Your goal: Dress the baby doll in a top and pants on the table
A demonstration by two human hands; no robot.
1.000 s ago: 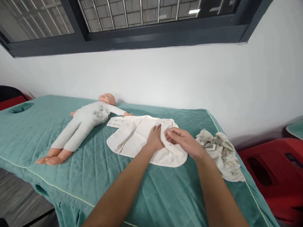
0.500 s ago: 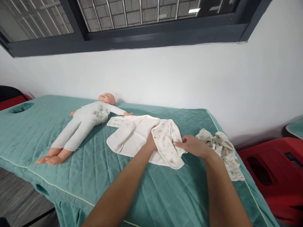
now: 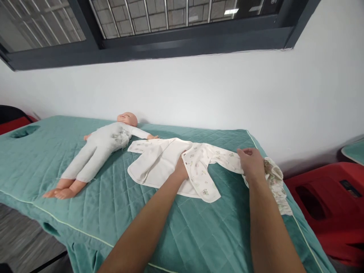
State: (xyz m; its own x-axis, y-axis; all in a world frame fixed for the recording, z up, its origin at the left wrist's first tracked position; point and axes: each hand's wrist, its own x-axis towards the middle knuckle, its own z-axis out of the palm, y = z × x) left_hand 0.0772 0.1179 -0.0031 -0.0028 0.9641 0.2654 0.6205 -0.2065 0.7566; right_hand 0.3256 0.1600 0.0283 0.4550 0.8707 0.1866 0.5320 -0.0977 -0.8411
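A white baby shirt (image 3: 159, 167) with small printed figures lies spread on the green quilted bed cover, its front partly opened. My left hand (image 3: 181, 170) reaches in under the right front panel and grips the cloth there; most of its fingers are hidden by the panel. At the far end of the right sleeve, my right hand (image 3: 251, 165) pinches the cuff, and the sleeve stretches out straight to it. A doll (image 3: 106, 142) in a white cloth body lies on its back to the left, one hand close to the shirt's left sleeve.
A crumpled printed baby garment (image 3: 277, 185) lies at the bed's right edge, just beyond my right hand. Red plastic chairs (image 3: 327, 197) stand to the right. The green bed (image 3: 199, 235) runs along a white wall under a dark window frame (image 3: 193, 40).
My right hand has moved right with the cuff, drawing the bunched right sleeve out to its length. My left hand stays at the same spot in the shirt. The doll has not moved.
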